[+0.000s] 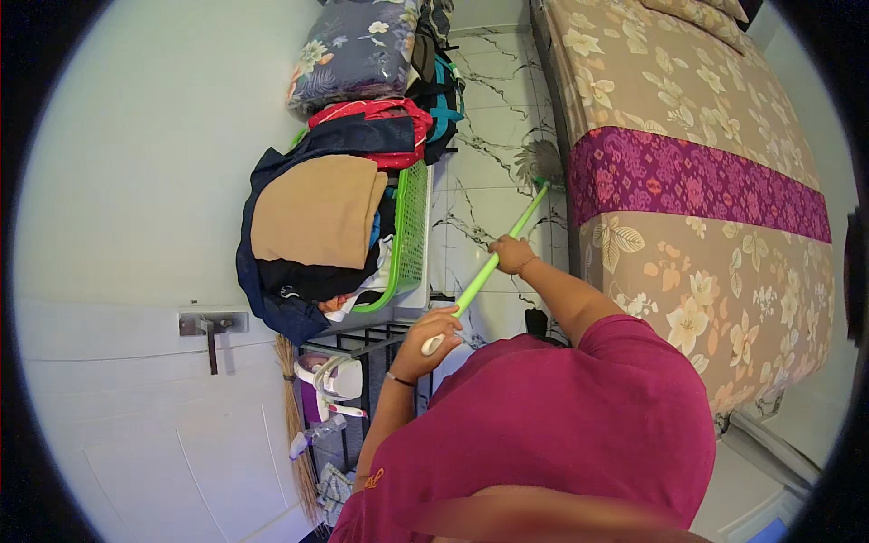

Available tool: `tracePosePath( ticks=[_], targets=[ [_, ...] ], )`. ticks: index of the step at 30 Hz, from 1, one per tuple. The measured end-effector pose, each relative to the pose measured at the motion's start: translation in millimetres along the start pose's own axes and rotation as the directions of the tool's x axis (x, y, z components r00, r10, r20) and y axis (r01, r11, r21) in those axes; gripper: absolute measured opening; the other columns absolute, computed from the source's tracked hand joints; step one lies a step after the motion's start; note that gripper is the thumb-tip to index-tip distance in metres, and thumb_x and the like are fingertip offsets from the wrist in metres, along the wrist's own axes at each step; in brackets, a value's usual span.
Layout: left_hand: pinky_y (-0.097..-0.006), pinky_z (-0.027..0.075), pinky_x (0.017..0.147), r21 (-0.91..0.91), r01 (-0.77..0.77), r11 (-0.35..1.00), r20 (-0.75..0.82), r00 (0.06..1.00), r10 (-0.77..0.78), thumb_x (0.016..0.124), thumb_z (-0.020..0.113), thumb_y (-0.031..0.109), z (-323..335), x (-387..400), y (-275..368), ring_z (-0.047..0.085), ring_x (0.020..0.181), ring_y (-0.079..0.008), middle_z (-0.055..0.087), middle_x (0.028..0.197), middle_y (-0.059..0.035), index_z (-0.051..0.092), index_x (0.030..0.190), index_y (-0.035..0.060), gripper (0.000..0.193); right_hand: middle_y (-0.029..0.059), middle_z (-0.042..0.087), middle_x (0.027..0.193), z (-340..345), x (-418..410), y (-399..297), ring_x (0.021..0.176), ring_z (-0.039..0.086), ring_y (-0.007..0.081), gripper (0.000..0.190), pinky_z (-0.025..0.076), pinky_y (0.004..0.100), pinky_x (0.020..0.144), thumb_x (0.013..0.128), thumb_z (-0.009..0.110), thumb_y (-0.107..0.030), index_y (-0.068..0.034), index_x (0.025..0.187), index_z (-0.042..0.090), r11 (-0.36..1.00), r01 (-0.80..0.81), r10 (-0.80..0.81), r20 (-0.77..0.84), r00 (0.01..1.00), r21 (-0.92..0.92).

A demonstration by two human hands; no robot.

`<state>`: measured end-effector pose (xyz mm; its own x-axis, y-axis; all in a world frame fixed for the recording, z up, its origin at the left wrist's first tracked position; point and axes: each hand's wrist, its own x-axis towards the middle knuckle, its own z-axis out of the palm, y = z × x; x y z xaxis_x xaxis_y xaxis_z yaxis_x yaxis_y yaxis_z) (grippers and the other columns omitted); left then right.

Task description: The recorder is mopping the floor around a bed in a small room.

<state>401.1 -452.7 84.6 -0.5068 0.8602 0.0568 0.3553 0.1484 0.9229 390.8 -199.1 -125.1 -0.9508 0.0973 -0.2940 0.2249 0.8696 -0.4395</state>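
A mop with a light green handle [478,285] slants away from me across the marble-patterned floor tiles. Around its white-tipped upper end, my left hand [428,339] is closed. Farther down the shaft, my right hand [512,255] grips it. The grey fringed mop head [540,163] rests on the floor against the base of the bed [679,278], and its edge by the bed is partly hidden. Left of my hands stands a green plastic laundry basket [411,234] heaped with clothes, a folded tan cloth [312,210] on top.
Beyond the basket are a plastic-wrapped floral bundle [356,54] and a black and teal bag [445,102]. A black metal rack [366,343] stands near my left arm, with a white and purple appliance [339,379]. A straw broom [292,414] leans by the white door [170,421].
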Motion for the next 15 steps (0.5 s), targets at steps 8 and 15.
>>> tracePosePath(
  ticks=[8, 15],
  targets=[
    [-0.0501, 0.028, 0.101, 0.092, -0.121, 0.988, -0.086, 0.988, 0.128, 0.082, 0.056, 0.042, -90, -102, 69, 0.064, 0.083, -0.0263, 0.062, 0.067, -0.0055, 0.056, 0.06, 0.0058, 0.043, 0.0079, 0.065, 0.087, 27, -59, -150, 0.088, 0.062, 0.0282, 0.034, 0.041, 0.0588, 0.082, 0.073, 0.059, -0.046, -0.017, 0.09, 0.064, 0.964, 0.257, -0.26, 0.034, 0.965, 0.068],
    [-0.051, 0.036, 0.095, -0.018, -0.264, 0.964, -0.106, 0.96, 0.26, 0.085, 0.047, 0.056, -137, -189, 124, 0.062, 0.056, -0.0212, 0.054, 0.049, -0.0026, 0.046, 0.047, 0.0095, 0.06, 0.0132, 0.063, 0.072, 67, -140, -272, 0.072, 0.062, 0.0326, 0.04, 0.048, 0.0452, 0.064, 0.074, 0.06, -0.052, -0.013, 0.079, 0.066, 0.796, 0.455, -0.519, 0.063, 0.852, 0.398]
  ],
)
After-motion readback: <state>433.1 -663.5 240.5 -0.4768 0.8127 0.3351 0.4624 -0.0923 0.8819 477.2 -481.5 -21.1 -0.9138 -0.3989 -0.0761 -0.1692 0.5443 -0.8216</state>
